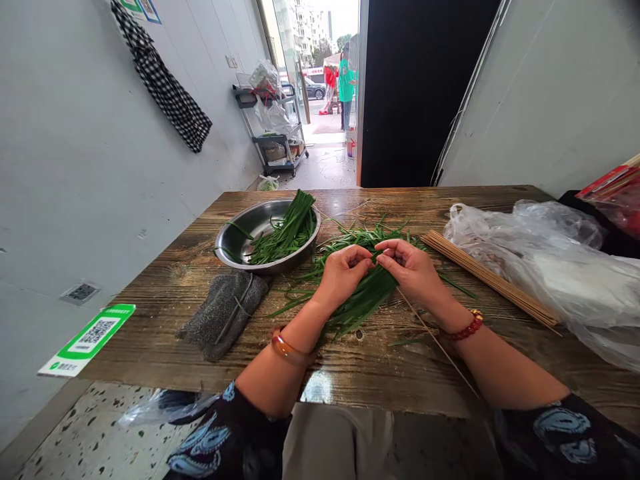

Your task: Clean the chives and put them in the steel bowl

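Note:
My left hand [345, 272] and my right hand [414, 268] meet over the wooden table, thumbs and fingers pinched on a bunch of garlic chives [367, 299]. The long green leaves hang down toward me below the fingers. A thin bamboo skewer [434, 339] slants from under my right hand toward the table's front edge; where its upper end sits is hidden. More loose chives [357, 235] lie spread behind and around both hands. To the left, a metal bowl [225, 250] holds further chives, some in a neat bundle leaning on its rim.
A bundle of bamboo skewers [490, 279] lies right of my hands, beside clear plastic bags [545, 260]. A folded dark grey mesh cloth [220, 313] rests in front of the bowl. A green QR code card [93, 339] is at the table's left edge. Beyond stands a shelf cart [275, 137].

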The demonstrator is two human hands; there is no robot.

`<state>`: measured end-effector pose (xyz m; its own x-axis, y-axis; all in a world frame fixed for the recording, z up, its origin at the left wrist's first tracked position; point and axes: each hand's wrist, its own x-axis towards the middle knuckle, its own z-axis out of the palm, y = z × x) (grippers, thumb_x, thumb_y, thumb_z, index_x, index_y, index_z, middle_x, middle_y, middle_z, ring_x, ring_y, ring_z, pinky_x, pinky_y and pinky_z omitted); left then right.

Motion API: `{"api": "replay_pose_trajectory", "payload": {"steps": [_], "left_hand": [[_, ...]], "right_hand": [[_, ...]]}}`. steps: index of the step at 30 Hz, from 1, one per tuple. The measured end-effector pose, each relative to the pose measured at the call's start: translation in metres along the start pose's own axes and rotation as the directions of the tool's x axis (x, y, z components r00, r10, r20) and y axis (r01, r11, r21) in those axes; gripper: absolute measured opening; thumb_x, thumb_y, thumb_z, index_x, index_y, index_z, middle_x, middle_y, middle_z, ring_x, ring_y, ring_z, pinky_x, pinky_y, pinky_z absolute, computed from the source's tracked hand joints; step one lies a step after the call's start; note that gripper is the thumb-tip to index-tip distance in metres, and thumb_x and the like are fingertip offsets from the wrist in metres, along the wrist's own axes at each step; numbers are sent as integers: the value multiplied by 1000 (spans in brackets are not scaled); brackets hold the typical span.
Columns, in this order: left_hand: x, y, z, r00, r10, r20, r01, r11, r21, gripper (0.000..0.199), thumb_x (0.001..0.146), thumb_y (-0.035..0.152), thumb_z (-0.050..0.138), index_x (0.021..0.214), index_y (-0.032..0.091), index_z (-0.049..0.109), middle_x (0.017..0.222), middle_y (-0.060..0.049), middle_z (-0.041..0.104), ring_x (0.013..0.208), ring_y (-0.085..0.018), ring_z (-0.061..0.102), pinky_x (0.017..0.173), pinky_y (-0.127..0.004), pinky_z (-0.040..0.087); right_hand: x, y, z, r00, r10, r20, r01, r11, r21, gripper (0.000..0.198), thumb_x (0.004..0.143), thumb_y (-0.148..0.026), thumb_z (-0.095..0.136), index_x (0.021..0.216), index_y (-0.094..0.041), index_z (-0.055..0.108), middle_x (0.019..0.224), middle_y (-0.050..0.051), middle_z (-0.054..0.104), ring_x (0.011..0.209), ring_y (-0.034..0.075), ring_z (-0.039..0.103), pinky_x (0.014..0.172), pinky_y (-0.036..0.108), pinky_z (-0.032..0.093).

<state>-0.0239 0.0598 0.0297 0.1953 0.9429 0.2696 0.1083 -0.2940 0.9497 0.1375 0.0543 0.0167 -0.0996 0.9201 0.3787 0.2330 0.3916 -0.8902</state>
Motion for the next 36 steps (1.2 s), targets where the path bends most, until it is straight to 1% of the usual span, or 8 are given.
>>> {"api": "replay_pose_trajectory", "payload": {"steps": [5, 12, 16, 19, 22, 26, 29, 36], "left_hand": [[0, -2, 1, 999, 19, 32, -19, 1000, 18, 6, 73, 21, 64, 75, 15, 65, 63, 3, 59, 58, -9, 50, 56, -21, 37], [0, 1, -3, 994, -7, 107, 1, 999, 54, 20, 76, 33, 64, 83, 14, 65, 72, 0, 59, 66, -11, 50, 59, -22, 38], [-1, 1, -5, 976, -12, 219, -15, 993, 119, 32, 83, 41, 56, 64, 15, 58, 61, 2, 46, 59, -10, 39, 52, -21, 31], [1, -1, -8, 982, -16, 189, -3, 995, 101, 41, 84, 43, 55, 55, 16, 46, 55, 3, 36, 54, -9, 31, 47, -21, 25], [4, -3, -13, 992, -45, 118, 41, 999, 31, 38, 83, 44, 57, 58, 16, 49, 55, 3, 39, 53, -8, 34, 47, -21, 27], [7, -6, -18, 997, -77, 19, 78, 994, -74, 37, 80, 47, 61, 63, 15, 56, 56, 2, 47, 53, -9, 40, 47, -20, 32], [7, -6, -18, 994, -105, 32, 108, 985, -134, 37, 77, 49, 65, 64, 15, 57, 56, 3, 49, 52, -8, 40, 46, -20, 32], [4, -2, -17, 985, -170, 27, 170, 944, -283, 42, 71, 55, 69, 70, 14, 64, 63, -1, 60, 58, -11, 50, 50, -21, 38]], "right_hand": [[1, 0, 0, 999, -12, -30, 12, 1000, -15, 21, 81, -35, 63, 93, -18, 64, 80, 2, 63, 71, 15, 56, 66, 28, 44], [0, -4, -2, 999, -31, -15, 30, 997, -70, 24, 85, -38, 58, 96, -19, 65, 81, 2, 64, 70, 15, 55, 65, 28, 43], [-1, -9, -3, 999, -41, 5, 41, 995, -94, 32, 89, -43, 51, 103, -18, 65, 81, 3, 65, 66, 15, 54, 59, 27, 40], [0, -9, -7, 1000, -29, -11, 28, 998, -51, 35, 90, -46, 50, 107, -19, 64, 88, 5, 68, 76, 17, 60, 65, 28, 45], [2, -6, -15, 1000, 7, -8, -7, 1000, -20, 37, 90, -49, 49, 105, -18, 64, 89, 6, 69, 81, 19, 63, 69, 30, 49], [3, -3, -22, 988, 33, 152, -7, 986, -166, 33, 87, -47, 55, 95, -18, 67, 78, 4, 69, 69, 17, 61, 63, 30, 47], [2, -1, -22, 964, 52, 262, 12, 971, -238, 26, 85, -42, 57, 86, -18, 67, 68, 2, 67, 61, 16, 58, 59, 29, 44], [0, -2, -17, 979, 50, 199, 4, 965, -263, 21, 85, -36, 56, 79, -18, 66, 63, 0, 65, 55, 13, 53, 55, 27, 38]]}}
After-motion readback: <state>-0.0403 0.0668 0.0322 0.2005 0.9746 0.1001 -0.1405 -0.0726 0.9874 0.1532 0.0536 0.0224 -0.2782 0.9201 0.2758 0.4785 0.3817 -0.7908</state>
